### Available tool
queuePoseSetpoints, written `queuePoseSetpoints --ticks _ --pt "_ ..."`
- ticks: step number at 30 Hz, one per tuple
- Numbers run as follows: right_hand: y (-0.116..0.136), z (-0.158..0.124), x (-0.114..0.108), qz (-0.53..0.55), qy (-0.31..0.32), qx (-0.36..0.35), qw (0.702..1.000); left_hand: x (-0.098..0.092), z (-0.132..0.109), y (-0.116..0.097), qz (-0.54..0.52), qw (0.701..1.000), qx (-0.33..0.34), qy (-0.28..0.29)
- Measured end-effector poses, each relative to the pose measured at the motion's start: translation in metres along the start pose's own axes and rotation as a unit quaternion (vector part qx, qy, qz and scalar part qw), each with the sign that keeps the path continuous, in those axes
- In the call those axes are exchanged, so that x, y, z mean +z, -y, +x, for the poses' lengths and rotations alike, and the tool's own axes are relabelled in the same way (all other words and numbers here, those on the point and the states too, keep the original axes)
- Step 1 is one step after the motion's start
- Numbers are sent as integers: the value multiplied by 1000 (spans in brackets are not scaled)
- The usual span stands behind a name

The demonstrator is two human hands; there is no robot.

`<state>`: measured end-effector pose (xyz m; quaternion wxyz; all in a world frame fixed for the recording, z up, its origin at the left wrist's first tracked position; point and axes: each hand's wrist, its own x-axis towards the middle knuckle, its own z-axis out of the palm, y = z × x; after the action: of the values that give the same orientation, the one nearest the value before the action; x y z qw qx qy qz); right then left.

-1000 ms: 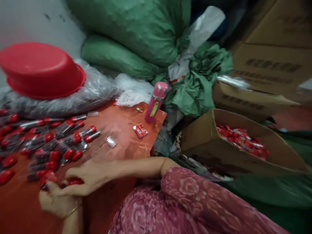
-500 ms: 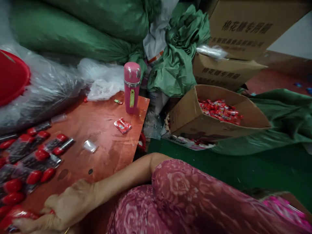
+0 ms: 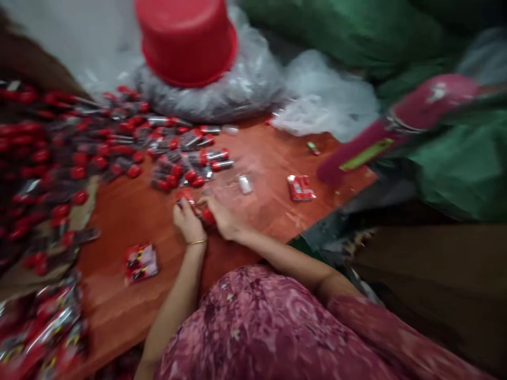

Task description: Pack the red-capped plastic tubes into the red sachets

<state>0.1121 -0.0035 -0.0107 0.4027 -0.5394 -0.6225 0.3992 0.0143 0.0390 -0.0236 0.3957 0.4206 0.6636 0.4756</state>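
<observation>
Both hands are meeting at the near middle of the table (image 3: pixel 130 211). My left hand (image 3: pixel 188 221), with a bangle (image 3: pixel 197 243) at the wrist, is curling its fingers round a pack (image 3: pixel 184 194) with a red cap. My right hand (image 3: pixel 224 219), touching the left, is pinching a red piece (image 3: pixel 208 216) against the tabletop. Blur is hiding whether pack and piece are joined.

Sweeping from the left, I am seeing a heap of shiny wrappers (image 3: pixel 43 327) lying at the near corner. Behind it, a wide spread of red-capped packs (image 3: pixel 59 158) is covering the far left of the table and reaching almost to my fingertips. A red packet (image 3: pixel 140 261) is lying alone, near my left forearm. An upturned red basin (image 3: pixel 186 42) is sitting on a clear plastic bag (image 3: pixel 253 84) at the back. Right of my hands, a small clear sachet (image 3: pixel 245 183) and a second packet (image 3: pixel 301 187) are lying apart from each other. A pink flask (image 3: pixel 396 126) is showing tilted and smeared at the table's right edge, with green sacks (image 3: pixel 455 158) behind it.
</observation>
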Motion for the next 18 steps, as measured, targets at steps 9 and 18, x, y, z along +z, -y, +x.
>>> queuePoseSetpoints --ticks 9,18 --pt "1 -13 -29 -55 66 5 996 -14 -4 -5 -179 982 -40 51" --pt "-28 -24 -18 176 -54 95 978 -36 -9 -17 -252 939 -220 80"
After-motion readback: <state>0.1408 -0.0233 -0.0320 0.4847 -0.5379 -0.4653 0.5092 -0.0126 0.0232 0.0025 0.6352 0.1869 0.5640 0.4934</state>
